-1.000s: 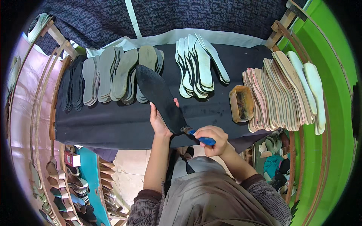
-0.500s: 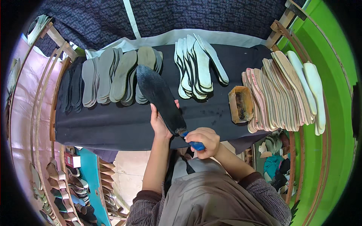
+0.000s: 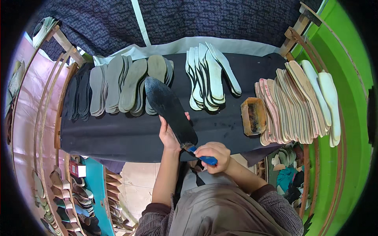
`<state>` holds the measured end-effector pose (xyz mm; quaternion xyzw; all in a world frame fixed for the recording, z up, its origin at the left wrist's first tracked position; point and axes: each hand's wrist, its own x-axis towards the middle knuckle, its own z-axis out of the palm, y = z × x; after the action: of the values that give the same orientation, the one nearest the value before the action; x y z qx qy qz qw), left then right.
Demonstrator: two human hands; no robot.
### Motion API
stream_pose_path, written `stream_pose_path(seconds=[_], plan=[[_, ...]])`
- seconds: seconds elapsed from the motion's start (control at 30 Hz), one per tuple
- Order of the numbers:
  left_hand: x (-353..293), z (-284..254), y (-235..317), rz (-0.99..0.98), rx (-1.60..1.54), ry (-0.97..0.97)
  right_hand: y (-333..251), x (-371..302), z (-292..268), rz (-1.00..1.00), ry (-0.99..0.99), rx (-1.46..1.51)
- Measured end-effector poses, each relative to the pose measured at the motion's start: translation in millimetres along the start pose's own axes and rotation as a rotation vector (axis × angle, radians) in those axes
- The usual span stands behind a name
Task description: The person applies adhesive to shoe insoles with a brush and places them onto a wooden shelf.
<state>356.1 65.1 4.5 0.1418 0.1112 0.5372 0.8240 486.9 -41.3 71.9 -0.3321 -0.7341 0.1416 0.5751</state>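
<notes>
My left hand (image 3: 168, 137) is closed around a black shoe insole (image 3: 168, 105) from below, thumb along its left edge and fingertips showing at the right. The insole lies slantwise, its wide end away from me, with a dark sheen on its upper face. My right hand (image 3: 214, 155) grips a brush (image 3: 208, 160) by its blue handle. Its short dark bristles touch the near, narrow end of the insole. Both hands are over the front part of a table covered with black cloth (image 3: 114, 137).
Grey and black insoles (image 3: 98, 90) lie in overlapping stacks at left. White-topped ones (image 3: 214, 84) fan out at centre back. A stained, cut-down container (image 3: 253, 117) with dark residue stands beside a row of tan and pink insoles (image 3: 291, 106). Wooden racks (image 3: 63, 94) flank the table.
The brush tip has shifted slightly left along the insole's near end. My left hand keeps its hold on the insole. The whole view has tilted a little, so the table appears lower.
</notes>
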Motion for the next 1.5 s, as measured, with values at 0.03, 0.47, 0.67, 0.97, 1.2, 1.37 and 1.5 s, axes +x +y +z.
stream_pose_path(seconds=[0.03,0.47,0.67,0.97,1.2,1.37,1.5], plan=[[0.4,3.6,-1.0,0.021,0.010,0.035,-0.7,-0.9,-0.8,0.016,0.024,0.001],[2.1,13.6,-4.5,0.068,0.032,-0.140,4.0,-8.9,-16.3,0.074,0.034,-0.037],[0.1,13.1,-2.7,0.058,-0.093,-0.105,-7.3,1.9,-60.8,0.047,0.074,-0.285],[-2.5,15.5,-2.0,-0.016,-0.090,-0.123,-18.2,-24.8,-123.1,0.232,0.568,-0.667],[2.3,13.9,-4.6,-0.067,-0.116,-0.109,7.3,-40.6,-116.3,0.385,0.310,-0.726],[5.5,14.1,-9.4,-0.168,-0.098,-0.114,-3.1,-48.0,-110.0,0.554,0.390,-0.821],[1.7,9.6,-14.8,-0.261,-0.068,-0.061,-18.6,-52.8,-91.8,0.603,0.382,-1.061]])
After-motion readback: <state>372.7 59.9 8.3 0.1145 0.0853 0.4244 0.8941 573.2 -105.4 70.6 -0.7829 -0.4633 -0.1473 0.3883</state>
